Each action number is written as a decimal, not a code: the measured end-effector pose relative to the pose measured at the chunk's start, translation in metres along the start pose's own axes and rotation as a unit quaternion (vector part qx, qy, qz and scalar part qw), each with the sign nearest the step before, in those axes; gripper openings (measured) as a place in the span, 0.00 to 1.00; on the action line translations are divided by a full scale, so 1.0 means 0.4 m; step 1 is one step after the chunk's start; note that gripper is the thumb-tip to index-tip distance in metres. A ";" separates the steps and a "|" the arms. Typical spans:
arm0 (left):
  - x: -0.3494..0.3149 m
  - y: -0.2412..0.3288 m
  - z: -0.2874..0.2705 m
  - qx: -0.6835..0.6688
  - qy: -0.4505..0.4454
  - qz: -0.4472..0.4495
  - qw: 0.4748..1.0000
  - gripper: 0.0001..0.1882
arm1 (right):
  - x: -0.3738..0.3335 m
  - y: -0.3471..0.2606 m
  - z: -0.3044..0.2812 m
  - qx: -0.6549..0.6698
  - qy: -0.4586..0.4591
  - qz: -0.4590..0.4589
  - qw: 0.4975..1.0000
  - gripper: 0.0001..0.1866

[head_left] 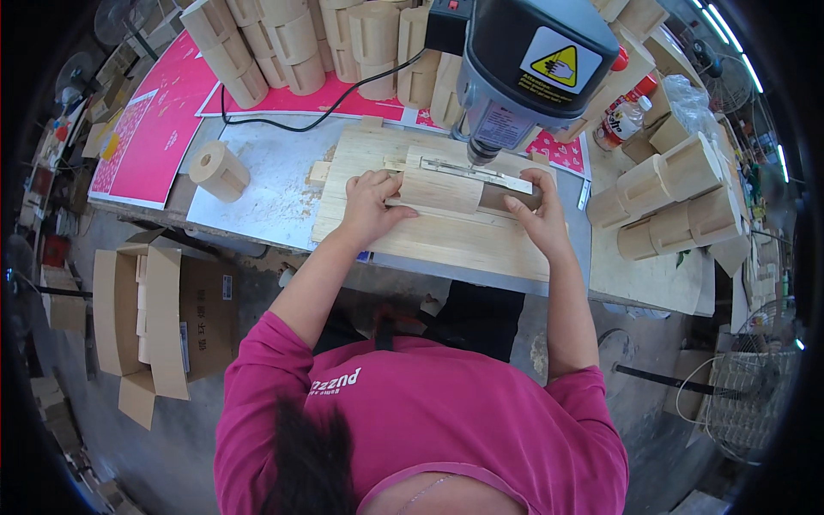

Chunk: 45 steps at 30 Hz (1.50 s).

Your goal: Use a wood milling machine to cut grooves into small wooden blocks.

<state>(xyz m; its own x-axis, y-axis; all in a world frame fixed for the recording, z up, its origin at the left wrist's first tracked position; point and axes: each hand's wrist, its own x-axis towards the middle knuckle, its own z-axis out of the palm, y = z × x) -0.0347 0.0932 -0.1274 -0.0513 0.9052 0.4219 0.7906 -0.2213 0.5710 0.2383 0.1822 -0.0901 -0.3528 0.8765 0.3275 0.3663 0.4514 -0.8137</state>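
a pale wooden cylinder [439,193] lies sideways between the person's two bare hands, below the black-and-grey drill press [506,81].
from here, the left hand [372,206] sits at the cylinder's left end, fingers curled, thumb apart; the right hand [542,215] is by the right end of a narrow silvery metal strip [476,174] along the cylinder's far side, thumb and fingers parted; i cannot tell how firmly either grips. a flat pale wooden board [463,245] lies underneath.
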 end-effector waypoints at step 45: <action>-0.008 0.015 0.020 0.062 0.000 0.012 0.998 0.29 | 0.186 -0.404 -0.135 -0.195 0.224 -0.261 0.918 0.03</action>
<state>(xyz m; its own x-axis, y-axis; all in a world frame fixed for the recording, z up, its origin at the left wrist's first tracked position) -0.0248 0.0919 -0.1307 -0.0310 0.8997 0.4353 0.8612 -0.1970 0.4685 0.1995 0.1834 0.0916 -0.2099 0.4640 0.8606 0.5593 0.7789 -0.2836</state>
